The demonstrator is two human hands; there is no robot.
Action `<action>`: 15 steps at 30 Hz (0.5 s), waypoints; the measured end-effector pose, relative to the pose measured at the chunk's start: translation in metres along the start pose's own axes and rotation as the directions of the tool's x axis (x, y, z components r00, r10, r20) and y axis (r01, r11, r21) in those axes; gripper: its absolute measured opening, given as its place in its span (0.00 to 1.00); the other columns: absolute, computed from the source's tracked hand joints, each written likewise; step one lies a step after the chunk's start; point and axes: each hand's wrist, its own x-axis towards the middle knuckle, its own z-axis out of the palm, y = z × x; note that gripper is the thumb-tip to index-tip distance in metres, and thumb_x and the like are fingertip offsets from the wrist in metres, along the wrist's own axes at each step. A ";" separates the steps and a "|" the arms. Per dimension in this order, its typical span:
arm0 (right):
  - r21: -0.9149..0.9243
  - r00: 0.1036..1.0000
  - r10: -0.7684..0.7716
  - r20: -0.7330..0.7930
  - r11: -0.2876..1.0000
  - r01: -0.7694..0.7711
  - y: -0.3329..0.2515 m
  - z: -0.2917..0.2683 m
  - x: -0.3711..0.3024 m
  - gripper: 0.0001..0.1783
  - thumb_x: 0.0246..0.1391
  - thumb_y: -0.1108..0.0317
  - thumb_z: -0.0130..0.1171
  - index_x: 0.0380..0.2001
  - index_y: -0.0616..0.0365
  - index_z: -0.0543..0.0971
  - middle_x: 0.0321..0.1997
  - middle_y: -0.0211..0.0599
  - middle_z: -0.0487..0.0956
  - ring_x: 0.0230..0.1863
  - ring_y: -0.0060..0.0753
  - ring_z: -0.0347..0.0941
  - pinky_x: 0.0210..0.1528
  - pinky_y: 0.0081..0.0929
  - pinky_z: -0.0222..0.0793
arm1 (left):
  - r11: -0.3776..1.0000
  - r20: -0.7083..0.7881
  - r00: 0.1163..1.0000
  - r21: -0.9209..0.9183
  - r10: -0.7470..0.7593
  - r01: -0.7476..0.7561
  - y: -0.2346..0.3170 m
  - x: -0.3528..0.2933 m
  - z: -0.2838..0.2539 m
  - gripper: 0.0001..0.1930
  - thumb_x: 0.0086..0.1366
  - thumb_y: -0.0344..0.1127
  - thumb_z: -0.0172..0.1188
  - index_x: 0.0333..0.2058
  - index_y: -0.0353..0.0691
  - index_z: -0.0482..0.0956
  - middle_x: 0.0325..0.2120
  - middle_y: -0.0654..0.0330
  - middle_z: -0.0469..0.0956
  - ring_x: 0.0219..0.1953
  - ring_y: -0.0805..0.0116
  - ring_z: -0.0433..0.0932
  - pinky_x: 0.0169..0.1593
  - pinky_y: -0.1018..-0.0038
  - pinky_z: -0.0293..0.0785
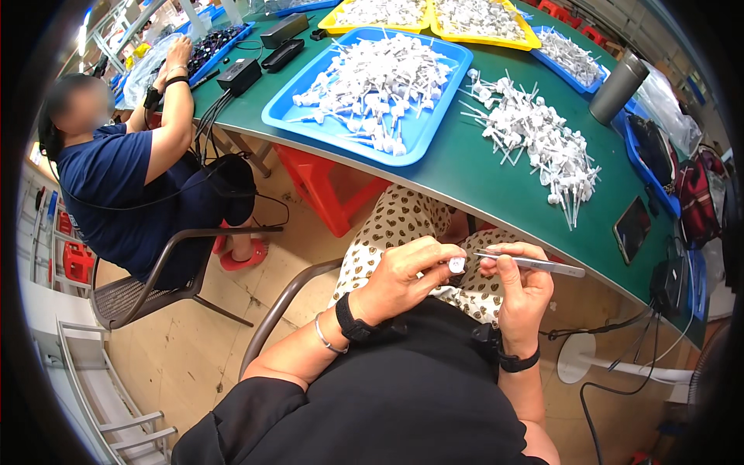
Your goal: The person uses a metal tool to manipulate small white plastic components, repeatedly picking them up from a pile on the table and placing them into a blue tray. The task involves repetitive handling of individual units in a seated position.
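Over my lap, my left hand (412, 273) pinches a small white plastic part (456, 265) with a round head between thumb and fingers. Close beside it, my right hand (518, 288) grips a pair of metal tweezers (542, 265), whose tips point left toward the white part. A small gap seems to lie between the tips and the part. On the table in front of me, a loose pile of similar white stemmed parts (535, 139) lies to the right. More of them fill a blue tray (280, 113) left of that pile.
Yellow trays (529, 40) of white parts stand at the back of the green table (457, 167). A grey bottle (618, 89) and a phone (632, 229) are at the right. Black adapters (240, 76) with cables lie at the left, near a seated co-worker (132, 178).
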 end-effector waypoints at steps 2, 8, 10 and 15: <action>-0.002 1.000 0.001 0.000 1.000 -0.001 0.000 -0.001 0.000 0.09 0.64 0.73 0.58 0.45 0.66 0.75 0.40 0.40 0.81 0.38 0.26 0.81 0.44 0.23 0.80 | 0.999 -0.008 0.999 -0.037 -0.031 0.031 0.001 0.002 -0.001 0.12 0.61 0.22 0.64 0.45 0.37 0.82 0.30 0.59 0.80 0.27 0.72 0.82 0.30 0.77 0.77; 0.013 1.000 -0.004 -0.024 1.000 0.005 -0.002 -0.005 0.002 0.09 0.64 0.73 0.59 0.45 0.65 0.75 0.40 0.39 0.81 0.38 0.26 0.81 0.43 0.25 0.81 | 0.922 -0.236 0.948 -0.370 -0.214 0.117 0.010 0.038 -0.034 0.17 0.67 0.22 0.59 0.55 0.35 0.76 0.33 0.62 0.80 0.27 0.79 0.79 0.31 0.81 0.77; 0.042 0.999 -0.007 -0.039 0.999 0.009 -0.003 -0.004 0.004 0.09 0.64 0.74 0.58 0.44 0.65 0.75 0.40 0.39 0.81 0.38 0.26 0.81 0.43 0.25 0.81 | 0.944 -0.320 0.933 -0.324 -0.163 0.054 0.009 0.056 -0.053 0.20 0.68 0.23 0.59 0.58 0.36 0.74 0.31 0.62 0.81 0.25 0.80 0.77 0.29 0.83 0.76; 0.013 1.000 0.023 -0.017 1.000 -0.022 -0.002 -0.004 0.002 0.06 0.64 0.74 0.57 0.42 0.63 0.75 0.43 0.40 0.81 0.42 0.27 0.80 0.48 0.24 0.77 | 0.885 -0.163 0.936 -0.407 -0.313 0.225 0.013 0.053 -0.053 0.20 0.69 0.24 0.58 0.59 0.35 0.71 0.32 0.57 0.81 0.24 0.78 0.77 0.29 0.82 0.76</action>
